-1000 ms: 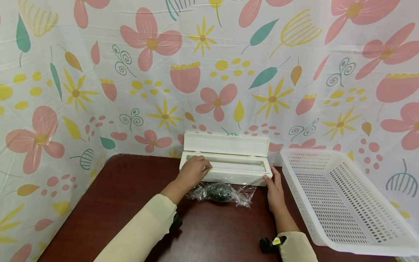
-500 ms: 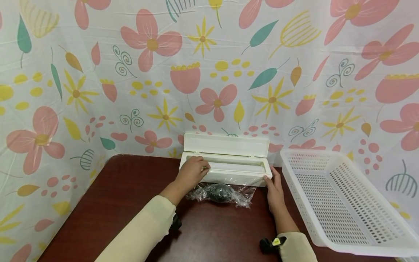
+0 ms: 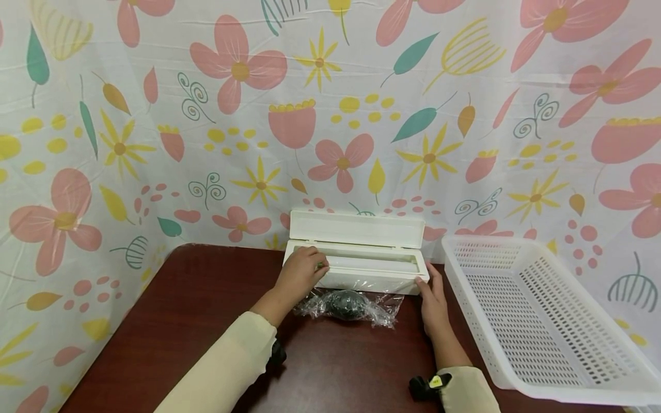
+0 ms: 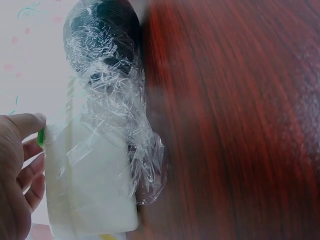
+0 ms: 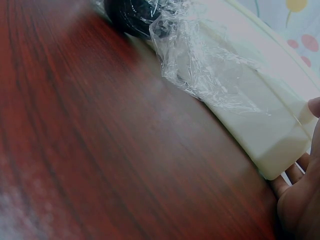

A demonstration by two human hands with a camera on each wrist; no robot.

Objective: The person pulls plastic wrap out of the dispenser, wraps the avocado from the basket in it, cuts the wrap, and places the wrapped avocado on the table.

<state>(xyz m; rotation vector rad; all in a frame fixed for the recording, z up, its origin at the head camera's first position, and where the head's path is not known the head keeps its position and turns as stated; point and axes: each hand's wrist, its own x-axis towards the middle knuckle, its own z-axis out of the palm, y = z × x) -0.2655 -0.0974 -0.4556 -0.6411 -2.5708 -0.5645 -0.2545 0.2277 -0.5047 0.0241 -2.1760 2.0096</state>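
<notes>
A white cling film dispenser box (image 3: 372, 281) lies at the back of the table with its lid (image 3: 356, 228) raised. A pale roll (image 3: 372, 264) shows inside. My left hand (image 3: 302, 269) pinches a small green slide cutter (image 4: 41, 137) at the box's front top edge, left of the middle. With thumb in front and fingers behind, my right hand (image 3: 435, 298) grips the box's right end. Clear cling film (image 4: 112, 100) runs from that edge down over the box front. It wraps a dark, rounded object (image 3: 346, 304) in front of the box, crumpled at both sides.
A white perforated plastic basket (image 3: 498, 344) stands on the right of the dark red-brown table (image 3: 330, 361). Flower-printed sheeting (image 3: 341, 115) hangs directly behind the box and along the left side.
My left hand has slid slightly left along the box's front edge with the slide cutter. The right hand, box and wrapped dark object have stayed in place.
</notes>
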